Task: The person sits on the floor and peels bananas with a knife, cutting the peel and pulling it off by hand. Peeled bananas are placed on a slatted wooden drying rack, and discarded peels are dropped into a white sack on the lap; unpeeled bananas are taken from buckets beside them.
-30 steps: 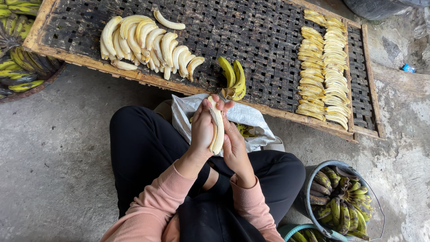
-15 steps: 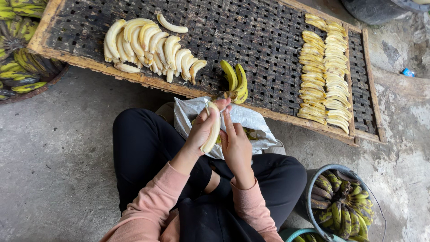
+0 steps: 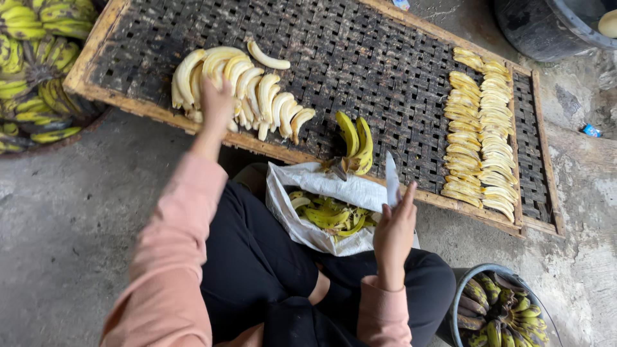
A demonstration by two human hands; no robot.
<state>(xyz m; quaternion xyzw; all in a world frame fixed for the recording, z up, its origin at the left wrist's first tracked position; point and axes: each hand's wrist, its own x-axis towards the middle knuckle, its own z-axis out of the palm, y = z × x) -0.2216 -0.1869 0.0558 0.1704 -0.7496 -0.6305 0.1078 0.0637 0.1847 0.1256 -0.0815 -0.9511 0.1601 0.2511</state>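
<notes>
Now left hand (image 3: 217, 106) on peeled bananas (image 3: 241, 83); right hand (image 3: 393, 225) holds knife (image 3: 391, 180).

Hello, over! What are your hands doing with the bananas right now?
Left hand on peeled banana pile. Right hand holds knife. Peel sack between.

Woven drying rack (image 3: 385, 77), wood-framed, on a concrete floor (image 3: 58, 225): a heap of peeled bananas (image 3: 241, 87) at its left with the left hand (image 3: 217, 106) resting on it, neat rows of sliced banana (image 3: 482, 128) at its right, a small unpeeled bunch (image 3: 357, 138) at the near edge. Right hand (image 3: 393, 225) holds a knife (image 3: 391, 180) upright beside a white sack of peels (image 3: 328, 215). Basket of green bananas (image 3: 498, 311) at lower right.
</notes>
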